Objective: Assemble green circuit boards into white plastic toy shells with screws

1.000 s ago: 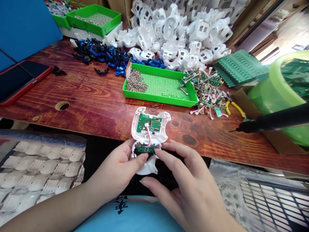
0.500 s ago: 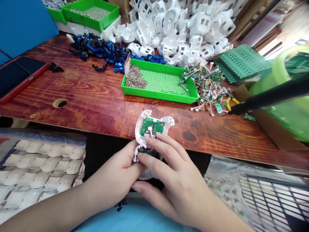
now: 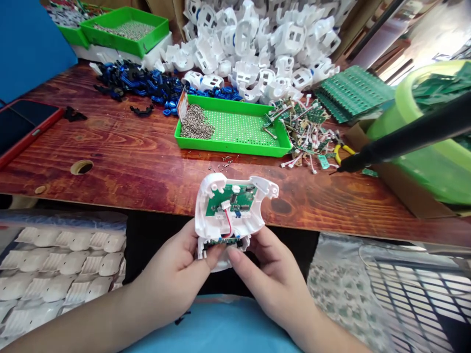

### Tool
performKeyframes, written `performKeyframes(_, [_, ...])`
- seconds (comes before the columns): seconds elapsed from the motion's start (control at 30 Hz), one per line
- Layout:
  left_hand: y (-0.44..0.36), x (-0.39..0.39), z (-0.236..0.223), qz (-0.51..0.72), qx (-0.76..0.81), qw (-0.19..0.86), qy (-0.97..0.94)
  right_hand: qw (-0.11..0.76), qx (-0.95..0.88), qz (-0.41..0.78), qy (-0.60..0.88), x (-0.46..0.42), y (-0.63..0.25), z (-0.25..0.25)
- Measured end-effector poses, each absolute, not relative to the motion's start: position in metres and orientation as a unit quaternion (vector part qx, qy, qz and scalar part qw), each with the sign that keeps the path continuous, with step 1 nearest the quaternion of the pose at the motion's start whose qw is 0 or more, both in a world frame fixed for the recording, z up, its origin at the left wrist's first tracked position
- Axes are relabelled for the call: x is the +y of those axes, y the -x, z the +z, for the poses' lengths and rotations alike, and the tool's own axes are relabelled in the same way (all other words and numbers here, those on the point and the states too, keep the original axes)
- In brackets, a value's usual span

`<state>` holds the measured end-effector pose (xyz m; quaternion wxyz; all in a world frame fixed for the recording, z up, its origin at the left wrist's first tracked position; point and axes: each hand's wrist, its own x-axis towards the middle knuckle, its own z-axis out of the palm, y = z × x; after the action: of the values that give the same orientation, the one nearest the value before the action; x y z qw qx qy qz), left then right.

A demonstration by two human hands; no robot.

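A white plastic housing (image 3: 201,211) is held between both hands at the table's front edge, its open inside facing me. A green circuit board (image 3: 243,198) sits inside it. From a white plug on that board, a red and white cable (image 3: 229,221) runs down to a second white shell part (image 3: 223,264), which carries a darker board. My left hand (image 3: 184,257) grips the left side, thumb on the lower part. My right hand (image 3: 268,260) grips the right side, its thumb beside the left one. Fingers behind the housing are hidden.
A green tray (image 3: 235,148) holds small screws, with loose screws (image 3: 228,161) before it. Behind lie blue and black parts (image 3: 136,83) and heaped white housings (image 3: 250,44). Wired boards (image 3: 311,127), a black rod-like tool (image 3: 401,135) and a yellow-green bucket (image 3: 401,157) are at right.
My right hand has moved from over the parts to their right side, gripping there. The housing has tilted up towards me, showing more of its inside and the cable. The view has shifted slightly.
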<state>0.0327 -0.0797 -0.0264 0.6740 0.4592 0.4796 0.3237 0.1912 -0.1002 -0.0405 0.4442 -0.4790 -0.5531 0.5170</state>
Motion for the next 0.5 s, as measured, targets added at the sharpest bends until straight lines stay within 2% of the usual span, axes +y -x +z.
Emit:
performKeyframes(0.2, [-0.028, -0.084, -0.027, 0.284, 0.460, 0.665, -0.515, 0.444, -0.566, 0.476, 0.505, -0.104, -0.192, -0.044])
performKeyframes(0.33, [-0.021, -0.085, -0.028, 0.257, 0.464, 0.624, -0.573, 0.453, -0.589, 0.440, 0.505, -0.105, -0.191, -0.045])
performKeyframes(0.5, [-0.017, -0.084, -0.028, 0.223, 0.447, 0.633, -0.592, 0.429, -0.569, 0.460, 0.530, -0.104, -0.190, -0.043])
